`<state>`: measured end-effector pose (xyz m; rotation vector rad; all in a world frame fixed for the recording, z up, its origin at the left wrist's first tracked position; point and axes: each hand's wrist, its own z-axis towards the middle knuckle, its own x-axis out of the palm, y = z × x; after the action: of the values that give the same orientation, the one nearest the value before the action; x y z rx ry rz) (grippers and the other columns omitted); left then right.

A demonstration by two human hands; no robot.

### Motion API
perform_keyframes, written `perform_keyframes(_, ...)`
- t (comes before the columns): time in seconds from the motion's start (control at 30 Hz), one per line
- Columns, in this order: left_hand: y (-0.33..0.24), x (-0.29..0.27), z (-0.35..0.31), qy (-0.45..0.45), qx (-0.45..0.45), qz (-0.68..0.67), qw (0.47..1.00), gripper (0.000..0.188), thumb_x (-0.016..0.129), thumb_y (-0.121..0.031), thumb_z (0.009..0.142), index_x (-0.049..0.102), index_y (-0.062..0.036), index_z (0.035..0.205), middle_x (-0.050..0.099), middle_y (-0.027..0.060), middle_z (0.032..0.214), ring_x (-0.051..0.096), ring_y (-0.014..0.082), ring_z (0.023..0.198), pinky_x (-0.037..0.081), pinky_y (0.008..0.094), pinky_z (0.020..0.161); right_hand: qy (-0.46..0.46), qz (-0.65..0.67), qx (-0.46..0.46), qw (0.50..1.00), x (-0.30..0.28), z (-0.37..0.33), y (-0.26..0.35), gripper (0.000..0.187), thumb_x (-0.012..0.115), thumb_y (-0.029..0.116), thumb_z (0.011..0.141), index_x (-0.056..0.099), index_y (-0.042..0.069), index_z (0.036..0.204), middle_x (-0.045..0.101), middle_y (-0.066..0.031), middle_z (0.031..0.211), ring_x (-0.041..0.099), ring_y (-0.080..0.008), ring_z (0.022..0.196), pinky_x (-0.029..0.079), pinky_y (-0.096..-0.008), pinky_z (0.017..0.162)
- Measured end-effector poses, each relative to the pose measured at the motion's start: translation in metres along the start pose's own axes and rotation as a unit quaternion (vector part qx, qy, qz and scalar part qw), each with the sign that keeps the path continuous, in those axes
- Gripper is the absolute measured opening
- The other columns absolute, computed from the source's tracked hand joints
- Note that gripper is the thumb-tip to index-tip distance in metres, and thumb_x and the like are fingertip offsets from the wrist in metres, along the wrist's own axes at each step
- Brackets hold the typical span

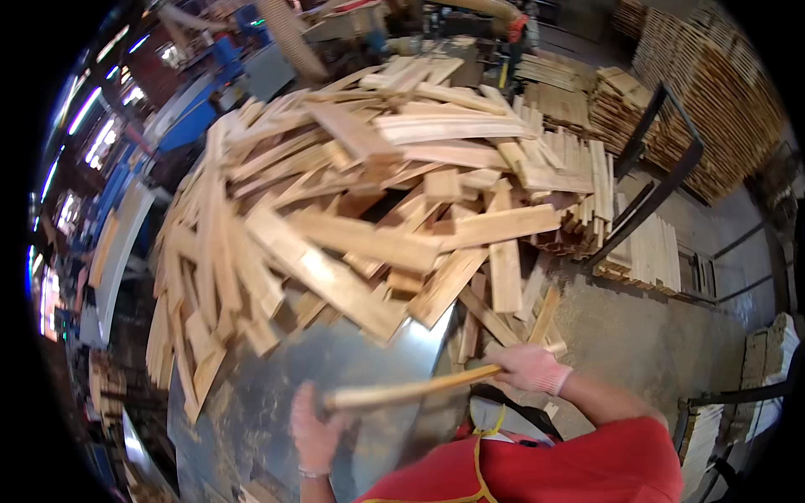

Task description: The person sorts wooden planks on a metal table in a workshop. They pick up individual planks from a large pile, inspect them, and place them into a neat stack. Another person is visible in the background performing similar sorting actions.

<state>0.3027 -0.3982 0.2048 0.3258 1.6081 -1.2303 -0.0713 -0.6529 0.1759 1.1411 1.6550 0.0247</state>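
Observation:
A narrow wooden board (411, 391) is held up in front of my body, slanting a little upward to the right. My right hand (528, 369), in a pale pink work glove, is closed around its right end. Beside the board's left end is my gloved left hand (316, 429), somewhat blurred, with its fingers stretched upward; whether it touches the wood I cannot tell. Below them lies a grey metal tabletop (277, 394) sprinkled with sawdust. A big heap of loose boards (352, 239) covers its far part.
Several boards (506, 277) jut over the table's right edge. Stacked boards (654, 251) and a dark metal frame (662, 180) stand on the right, with taller timber stacks (704, 101) behind. Blue machinery (189, 113) is at the far left. A ribbed hose (289, 38) rises behind the heap.

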Motion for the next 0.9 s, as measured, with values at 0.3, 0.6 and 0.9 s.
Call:
perform_keyframes(0.3, -0.020, 0.177, 0.213, -0.092, -0.133, -0.102, 0.982, 0.031, 0.059, -0.031, 0.104, 0.073, -0.0102, 0.123, 0.068, 0.0229, 0.108, 0.063, 0.0336, 0.100, 0.049, 0.0468, 0.090, -0.360, -0.075, 0.399, 0.840, -0.052, -0.024, -0.400, 0.030, 0.064, 0.019, 0.095, 0.070, 0.010, 0.123, 0.074, -0.0171, 0.098, 0.071, -0.0370, 0.092, 0.055, -0.0459, 0.091)
perform_keyframes(0.6, -0.032, 0.138, 0.187, -0.073, -0.353, -0.561, 0.745, 0.045, 0.073, -0.018, 0.097, 0.061, 0.0057, 0.133, 0.074, 0.0152, 0.114, 0.073, 0.0255, 0.097, 0.061, 0.0412, 0.088, -0.391, 0.227, 0.080, 0.888, -0.178, 0.134, -0.234, 0.047, 0.062, 0.020, 0.107, 0.055, -0.002, 0.147, 0.066, -0.0157, 0.133, 0.061, -0.0219, 0.125, 0.045, -0.0342, 0.111)
perform_keyframes(0.9, 0.039, 0.123, -0.134, 0.063, -0.329, -0.459, 0.823, 0.062, 0.083, -0.010, 0.088, 0.058, 0.0002, 0.144, 0.072, 0.0082, 0.124, 0.067, 0.0151, 0.111, 0.055, 0.0341, 0.100, -0.092, 0.496, -0.076, 0.860, -0.107, 0.240, -0.029, 0.057, 0.070, 0.030, 0.103, 0.052, 0.000, 0.147, 0.069, -0.0066, 0.111, 0.068, -0.0151, 0.097, 0.057, -0.0311, 0.079)
